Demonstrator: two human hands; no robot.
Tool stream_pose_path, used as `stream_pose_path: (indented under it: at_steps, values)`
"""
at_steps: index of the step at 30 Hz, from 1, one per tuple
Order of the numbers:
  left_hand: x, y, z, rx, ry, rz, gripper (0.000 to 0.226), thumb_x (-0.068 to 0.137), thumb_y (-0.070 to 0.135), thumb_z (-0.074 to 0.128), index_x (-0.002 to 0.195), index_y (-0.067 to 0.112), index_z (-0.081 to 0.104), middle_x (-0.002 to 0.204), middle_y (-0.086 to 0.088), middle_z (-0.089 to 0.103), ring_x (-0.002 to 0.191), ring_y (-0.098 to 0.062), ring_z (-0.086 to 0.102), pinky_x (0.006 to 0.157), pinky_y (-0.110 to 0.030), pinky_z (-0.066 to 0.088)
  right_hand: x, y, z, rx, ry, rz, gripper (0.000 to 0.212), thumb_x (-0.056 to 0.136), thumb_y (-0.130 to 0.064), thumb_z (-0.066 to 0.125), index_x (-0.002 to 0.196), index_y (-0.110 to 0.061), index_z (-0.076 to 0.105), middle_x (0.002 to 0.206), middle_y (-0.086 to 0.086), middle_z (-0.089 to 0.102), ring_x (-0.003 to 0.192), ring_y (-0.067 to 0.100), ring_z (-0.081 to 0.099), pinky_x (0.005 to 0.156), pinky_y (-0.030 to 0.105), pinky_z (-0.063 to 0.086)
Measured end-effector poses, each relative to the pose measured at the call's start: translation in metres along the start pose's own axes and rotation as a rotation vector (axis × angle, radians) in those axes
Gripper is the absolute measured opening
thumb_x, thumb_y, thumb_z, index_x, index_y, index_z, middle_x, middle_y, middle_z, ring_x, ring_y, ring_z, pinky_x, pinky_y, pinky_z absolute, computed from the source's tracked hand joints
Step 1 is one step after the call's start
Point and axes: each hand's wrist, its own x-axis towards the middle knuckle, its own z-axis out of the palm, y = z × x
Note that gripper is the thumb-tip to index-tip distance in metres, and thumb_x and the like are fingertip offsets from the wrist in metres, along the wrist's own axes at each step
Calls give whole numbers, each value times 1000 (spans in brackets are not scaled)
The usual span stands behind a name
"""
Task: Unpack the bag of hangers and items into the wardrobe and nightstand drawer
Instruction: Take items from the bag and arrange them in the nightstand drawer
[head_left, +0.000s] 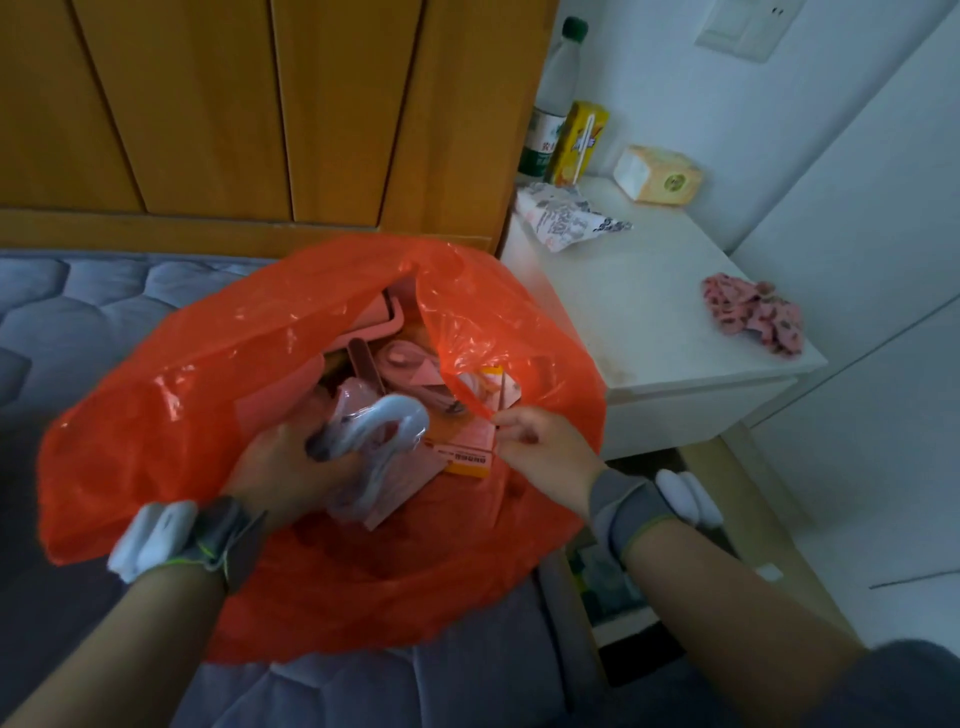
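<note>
On a grey quilted mattress, below a wooden wardrobe, beside a white nightstand — orange bag, mouth open, left hand gripping wrapped white hangers inside, right hand pinching its rim.

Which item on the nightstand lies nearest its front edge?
The crumpled pink cloth, alone by the front edge; the bottle, yellow carton, tissue pack and printed wrapper sit further back.
</note>
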Motion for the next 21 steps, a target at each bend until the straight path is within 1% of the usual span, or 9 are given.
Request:
stream_pose_path:
  at_steps: [2,4,8,10,11,13,14,16,21]
  values:
    - [6,0,2,3,-67,-13,76,46,65,48,101,16,64,89,-7,67,78,-21,56,67,-26,38,7,-1,6,-59,-42,22,43,87,-11,54,130,-15,54,124,4,60,109,19,59,82,19,45]
    - [12,-2,1,-16,-144,-40,90,41,70,45,111,16,64,103,-9,67,91,-21,59,77,-25,40,14,1,13,-65,-72,57,46,87,-11,55,133,-13,51,128,6,59,116,22,56,92,25,43]
    - [23,-7,-2,-38,-304,-115,71,47,70,57,95,18,66,98,-2,68,85,-15,59,75,-25,41,32,11,23,-51,-48,114,41,81,-10,57,120,-17,61,116,3,66,110,21,61,95,32,48]
    - [29,-10,0,-9,-386,-111,81,39,72,53,94,16,71,94,-2,71,84,-14,63,76,-28,48,43,15,26,20,-68,186,37,81,-10,57,117,-14,62,113,4,66,107,22,61,95,38,50]
    - [31,-10,2,21,-420,-109,80,37,73,53,91,16,72,89,-1,71,80,-13,63,73,-27,49,48,17,28,39,-68,214,35,80,-12,57,114,-13,63,110,6,67,103,24,62,94,40,51]
    - [33,-9,6,72,-467,-123,53,51,66,67,71,16,69,70,1,64,63,-9,57,52,-15,43,54,21,31,94,-38,244,29,77,-14,59,105,-13,66,103,10,69,91,25,64,84,43,55]
    - [34,-6,6,84,-472,-136,40,60,57,74,61,18,64,62,4,58,56,-7,52,43,-12,35,56,22,33,147,-16,258,24,77,-14,59,99,-14,67,98,11,69,81,25,64,71,40,56]
    - [35,-2,8,86,-479,-148,37,66,52,75,53,22,58,56,8,53,52,-4,49,37,-10,29,59,27,37,256,36,288,18,79,-11,58,94,-14,66,93,13,71,66,22,61,46,28,47]
    - [34,4,7,79,-468,-179,39,59,51,78,50,18,60,50,6,53,44,-2,48,36,-11,30,63,30,43,505,76,355,10,83,-9,62,90,-16,65,78,10,66,50,15,54,44,24,42]
